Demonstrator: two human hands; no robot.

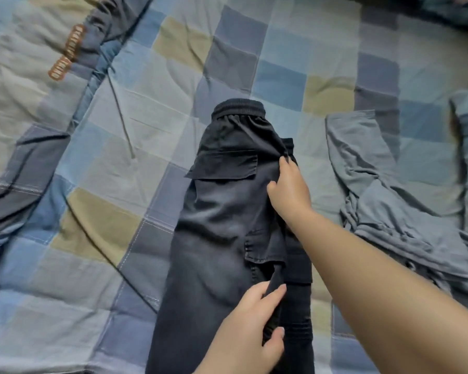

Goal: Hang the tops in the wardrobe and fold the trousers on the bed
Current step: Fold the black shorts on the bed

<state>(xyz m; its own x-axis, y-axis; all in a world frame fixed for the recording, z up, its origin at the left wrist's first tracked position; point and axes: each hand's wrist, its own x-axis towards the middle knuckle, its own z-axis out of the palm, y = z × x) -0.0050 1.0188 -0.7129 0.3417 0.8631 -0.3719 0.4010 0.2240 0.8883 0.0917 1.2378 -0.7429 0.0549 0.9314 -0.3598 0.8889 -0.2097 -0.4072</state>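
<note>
Left hand (250,323), lower centre of frame: thumb and fingers pinching a fold of dark cloth along the inner seam of the black cargo trousers (227,225). Wrist cut off by the bottom edge.

Right hand (289,188), centre right: reaching in on a long bare forearm, fingers curled into the right-hand edge of the trousers just below the waist, gripping the cloth there.

Black cargo trousers: centre of frame on the bed (135,136), lying lengthwise, legs apparently laid one over the other, elastic waistband (238,106) at the far end. Flap pockets on the upper and lower thigh. Handling, as judged: light, soft woven cloth, limp, not slippery, not fragile; will sag and crease if lifted by one point. Pockets and gathered waist add bulk and may spoil a flat fold. Best held at two points, waistband and thigh or hem, along the seam edges.

Grey garment (389,201), right of frame: crumpled, apart from the trousers; top or trousers cannot be told.

Grey-and-navy garment (38,90), upper left: orange lettering, unreadable; a drawcord (120,112) trails from it.

Not shown: trouser hems, wardrobe, hangers. Dark cloth at upper right corner unidentifiable.
</note>
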